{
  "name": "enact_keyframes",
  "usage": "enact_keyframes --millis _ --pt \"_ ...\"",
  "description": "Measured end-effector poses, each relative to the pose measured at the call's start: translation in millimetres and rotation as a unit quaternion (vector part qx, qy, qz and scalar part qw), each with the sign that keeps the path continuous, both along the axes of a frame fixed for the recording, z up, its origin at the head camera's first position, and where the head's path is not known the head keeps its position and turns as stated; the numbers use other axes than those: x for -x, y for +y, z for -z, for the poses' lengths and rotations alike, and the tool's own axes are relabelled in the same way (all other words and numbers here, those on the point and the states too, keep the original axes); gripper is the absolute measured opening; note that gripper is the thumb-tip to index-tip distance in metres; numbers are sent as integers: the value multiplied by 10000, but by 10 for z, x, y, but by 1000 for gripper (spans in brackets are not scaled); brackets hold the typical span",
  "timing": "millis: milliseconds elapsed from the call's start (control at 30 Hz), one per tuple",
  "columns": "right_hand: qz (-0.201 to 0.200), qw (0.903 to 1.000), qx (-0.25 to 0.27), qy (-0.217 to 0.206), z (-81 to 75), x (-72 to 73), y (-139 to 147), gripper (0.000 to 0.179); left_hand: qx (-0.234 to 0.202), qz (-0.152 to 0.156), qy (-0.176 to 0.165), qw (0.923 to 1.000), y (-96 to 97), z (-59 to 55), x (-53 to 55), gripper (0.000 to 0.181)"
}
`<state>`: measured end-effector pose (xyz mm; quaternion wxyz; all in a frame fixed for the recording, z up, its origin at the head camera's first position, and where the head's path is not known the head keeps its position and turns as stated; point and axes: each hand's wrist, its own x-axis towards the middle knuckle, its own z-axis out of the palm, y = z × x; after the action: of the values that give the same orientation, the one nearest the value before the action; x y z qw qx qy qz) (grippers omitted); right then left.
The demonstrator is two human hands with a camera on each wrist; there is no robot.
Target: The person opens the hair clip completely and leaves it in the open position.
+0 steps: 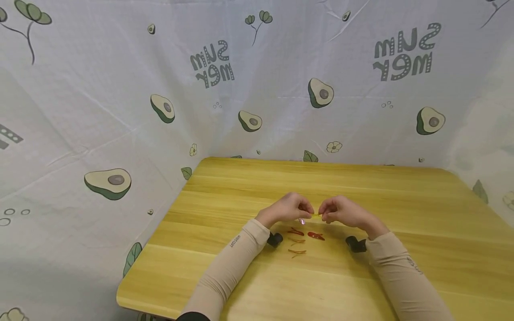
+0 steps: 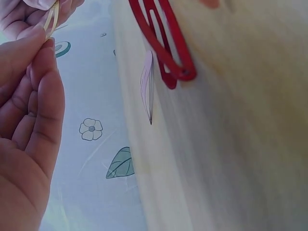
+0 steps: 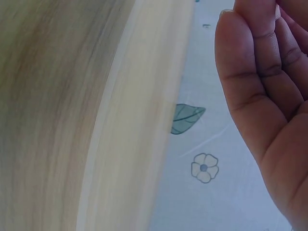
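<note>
Left hand [image 1: 290, 207]: you pinch the yellow clip [image 1: 317, 216], fingers curled.
Right hand [image 1: 346, 211]: you pinch its other end.
Red clips [image 1: 316, 236]: nearer you than the yellow clip.

Pale avocado-print sheeting [image 1: 285, 58] behind; yellowish wood-grain table [image 1: 329, 281] with rounded corners

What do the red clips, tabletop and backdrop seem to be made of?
Red clips: probably painted metal, smooth, going by their thin, evenly coloured strips.
Tabletop: wood or wood-look laminate; grain streaks show under a soft sheen.
Backdrop: dull-looking printed fabric or plastic sheet; creases show.
</note>
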<state>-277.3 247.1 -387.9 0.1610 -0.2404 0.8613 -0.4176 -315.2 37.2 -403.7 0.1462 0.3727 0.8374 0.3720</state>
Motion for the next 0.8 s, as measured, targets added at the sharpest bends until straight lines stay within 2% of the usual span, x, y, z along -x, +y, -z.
enact_keyframes --millis 167,367,633,800 --pt "35 10000 -13 -66 -13 -2 1 12 26 -33 -101 9999 1 -40 -24 10" --pt "-69 9999 -85 48 -12 1 1 11 121 -39 137 9998 9 -62 -37 4" --pt "-170 9996 -211 -63 -16 -16 3 11 21 129 -95 9999 2 -70 -58 5" --pt "-297 9986 -385 -222 -34 -41 -10 10 185 300 119 9993 3 -81 -65 4"
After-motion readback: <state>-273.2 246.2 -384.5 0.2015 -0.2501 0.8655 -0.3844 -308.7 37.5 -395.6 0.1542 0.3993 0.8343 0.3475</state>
